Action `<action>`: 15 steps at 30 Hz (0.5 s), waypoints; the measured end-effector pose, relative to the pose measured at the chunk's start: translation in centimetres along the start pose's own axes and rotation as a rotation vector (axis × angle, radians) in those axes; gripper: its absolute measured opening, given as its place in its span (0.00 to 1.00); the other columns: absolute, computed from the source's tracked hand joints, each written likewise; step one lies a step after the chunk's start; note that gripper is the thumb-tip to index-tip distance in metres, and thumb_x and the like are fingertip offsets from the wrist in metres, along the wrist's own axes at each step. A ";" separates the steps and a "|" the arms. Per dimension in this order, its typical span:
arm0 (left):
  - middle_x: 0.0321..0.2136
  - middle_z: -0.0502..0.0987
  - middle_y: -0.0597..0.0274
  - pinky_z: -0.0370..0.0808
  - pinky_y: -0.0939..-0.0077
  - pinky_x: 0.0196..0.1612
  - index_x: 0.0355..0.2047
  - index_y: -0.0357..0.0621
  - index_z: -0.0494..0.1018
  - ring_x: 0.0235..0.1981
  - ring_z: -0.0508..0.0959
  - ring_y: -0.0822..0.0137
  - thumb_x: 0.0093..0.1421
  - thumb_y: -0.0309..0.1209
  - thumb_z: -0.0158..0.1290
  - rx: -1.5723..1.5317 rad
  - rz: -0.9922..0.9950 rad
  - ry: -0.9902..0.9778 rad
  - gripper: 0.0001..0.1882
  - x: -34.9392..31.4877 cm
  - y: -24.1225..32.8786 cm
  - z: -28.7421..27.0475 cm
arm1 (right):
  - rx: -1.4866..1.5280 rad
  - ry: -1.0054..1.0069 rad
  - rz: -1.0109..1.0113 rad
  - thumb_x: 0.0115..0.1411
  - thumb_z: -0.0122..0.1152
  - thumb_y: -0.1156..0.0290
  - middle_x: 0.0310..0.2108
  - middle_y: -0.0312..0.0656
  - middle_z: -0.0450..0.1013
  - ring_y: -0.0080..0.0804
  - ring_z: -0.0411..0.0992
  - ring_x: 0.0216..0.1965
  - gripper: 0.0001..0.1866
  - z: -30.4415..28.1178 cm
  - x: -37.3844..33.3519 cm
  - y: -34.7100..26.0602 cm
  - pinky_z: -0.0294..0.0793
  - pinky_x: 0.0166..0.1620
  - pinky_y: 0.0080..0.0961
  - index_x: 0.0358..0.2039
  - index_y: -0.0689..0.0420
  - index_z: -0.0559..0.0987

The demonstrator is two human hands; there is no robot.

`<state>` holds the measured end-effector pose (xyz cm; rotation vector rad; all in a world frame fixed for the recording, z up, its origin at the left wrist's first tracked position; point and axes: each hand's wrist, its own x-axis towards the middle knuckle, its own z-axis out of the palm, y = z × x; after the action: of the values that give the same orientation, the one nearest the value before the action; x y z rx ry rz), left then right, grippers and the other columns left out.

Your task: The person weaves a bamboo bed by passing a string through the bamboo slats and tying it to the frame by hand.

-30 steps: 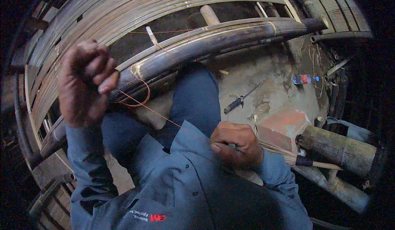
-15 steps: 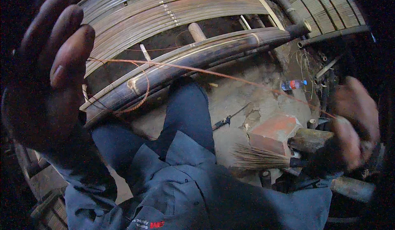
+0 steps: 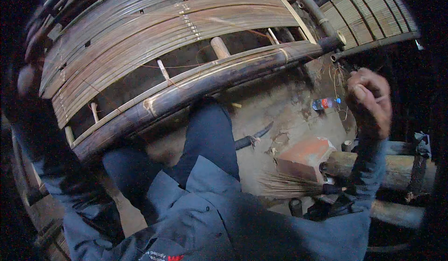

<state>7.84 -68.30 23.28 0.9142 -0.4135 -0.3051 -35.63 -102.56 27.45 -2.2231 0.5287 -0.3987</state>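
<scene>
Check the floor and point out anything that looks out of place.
The plastic bottle lies on its side rather than standing. Also, a knife-like tool lies loose on the floor, its curved blade apparently bare, which looks careless.

Dimly lit, patchy grey floor [image 3: 296, 100] — slatted panel [image 3: 371, 16] beyond, at upper right.

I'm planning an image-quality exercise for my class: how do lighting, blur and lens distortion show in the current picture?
Head view: corners fall to black, and the left hand is dim and smeared; head view: the right hand is better lit, slightly soft; head view: bamboo slats bow into arcs.
</scene>
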 end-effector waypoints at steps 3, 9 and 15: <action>0.25 0.62 0.62 0.59 0.72 0.29 0.41 0.40 0.65 0.26 0.60 0.69 0.68 0.30 0.45 -0.039 -0.077 0.156 0.06 -1.5 -1.1 -4.4 | 0.100 0.137 0.355 0.60 0.66 0.62 0.29 0.30 0.71 0.17 0.66 0.31 0.12 -7.2 -5.8 14.1 0.64 0.36 0.19 0.30 0.58 0.78; 0.21 0.57 0.69 0.56 0.76 0.25 0.32 0.42 0.64 0.21 0.55 0.72 0.70 0.27 0.42 -0.261 -0.285 -0.145 0.07 -4.5 -0.4 -12.8 | -0.046 0.081 0.580 0.62 0.67 0.59 0.24 0.27 0.74 0.14 0.64 0.23 0.13 -4.5 -14.3 35.4 0.61 0.28 0.18 0.29 0.55 0.82; 0.44 0.74 0.51 0.72 0.76 0.41 0.51 0.37 0.67 0.36 0.73 0.67 0.71 0.29 0.41 0.249 0.142 0.023 0.12 1.4 14.7 -34.0 | -0.264 0.104 0.545 0.59 0.69 0.58 0.24 0.31 0.73 0.18 0.65 0.26 0.15 -3.7 -16.5 45.1 0.64 0.29 0.21 0.29 0.59 0.81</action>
<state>26.21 -36.70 17.15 1.1244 -0.4996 -0.1140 -62.36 -123.54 -6.69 -2.1921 1.2638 -0.1611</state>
